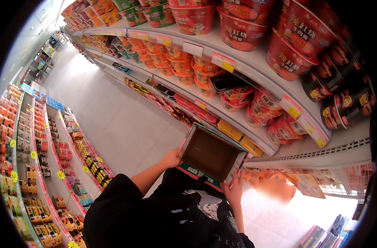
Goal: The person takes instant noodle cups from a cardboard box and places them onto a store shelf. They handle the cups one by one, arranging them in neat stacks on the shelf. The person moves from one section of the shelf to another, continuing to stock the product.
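Observation:
In front of my waist I hold a shallow cardboard box (211, 153) with its top side facing up. Its brown inside shows nothing in it, and its outer wall is green and red with printed writing. My left hand (171, 158) grips the left wall. At the opposite side my right hand (234, 187) is closed on the near right corner. A thin dark item (241, 161) shows by the right fingers; whether it is separate from the box edge, I cannot tell. The box's far edge overlaps the lower shelf in the view.
A store shelf (256, 69) runs along the right, stacked with red noodle bowls (242, 34) and orange noodle cups (180, 66). A black smartphone (230, 83) rests on cups. Another stocked shelf (49, 148) lines the left. Between them runs a tiled aisle floor (114, 114).

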`<state>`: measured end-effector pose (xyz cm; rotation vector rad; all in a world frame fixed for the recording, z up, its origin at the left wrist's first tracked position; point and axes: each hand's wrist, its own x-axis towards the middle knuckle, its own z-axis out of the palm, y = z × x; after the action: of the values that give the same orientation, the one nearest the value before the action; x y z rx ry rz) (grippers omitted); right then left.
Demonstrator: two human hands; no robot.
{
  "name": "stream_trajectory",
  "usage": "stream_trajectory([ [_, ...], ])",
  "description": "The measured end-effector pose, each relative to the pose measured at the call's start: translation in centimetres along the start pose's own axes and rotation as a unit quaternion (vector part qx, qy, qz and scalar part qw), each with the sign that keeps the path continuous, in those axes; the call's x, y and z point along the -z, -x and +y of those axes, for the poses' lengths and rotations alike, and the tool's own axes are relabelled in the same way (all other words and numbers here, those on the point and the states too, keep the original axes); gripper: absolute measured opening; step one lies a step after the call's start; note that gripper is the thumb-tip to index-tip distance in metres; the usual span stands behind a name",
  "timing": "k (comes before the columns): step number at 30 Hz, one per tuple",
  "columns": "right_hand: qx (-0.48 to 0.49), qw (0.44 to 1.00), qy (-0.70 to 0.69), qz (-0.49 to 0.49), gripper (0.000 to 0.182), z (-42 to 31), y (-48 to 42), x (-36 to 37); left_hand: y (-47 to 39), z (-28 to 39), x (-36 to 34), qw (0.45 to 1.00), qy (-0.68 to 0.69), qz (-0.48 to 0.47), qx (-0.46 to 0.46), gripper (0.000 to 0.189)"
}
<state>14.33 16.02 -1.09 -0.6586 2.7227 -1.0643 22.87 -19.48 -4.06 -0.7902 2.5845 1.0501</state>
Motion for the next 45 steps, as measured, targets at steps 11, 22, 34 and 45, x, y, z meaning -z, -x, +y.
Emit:
stream_trajectory([
  [11,0.116,0.98,-0.023,0.158,0.074,-14.9,-16.3,4.7,1.1,-9.4,4.9,0.995,0.036,0.016,0.096,0.034],
  [22,-0.051,0.966,0.229,0.11,0.092,-22.9,-36.2,4.2,0.3,-21.0,12.1,0.989,0.064,0.057,0.12,0.034],
  [34,-0.167,0.913,0.34,0.15,0.107,-23.0,-37.9,0.8,0.1,-29.4,19.9,0.977,0.03,0.044,0.207,0.038],
  [45,-0.252,0.911,0.305,0.113,0.103,-21.0,-41.7,0.4,0.3,-32.7,19.6,0.976,0.062,0.054,0.201,0.039],
])
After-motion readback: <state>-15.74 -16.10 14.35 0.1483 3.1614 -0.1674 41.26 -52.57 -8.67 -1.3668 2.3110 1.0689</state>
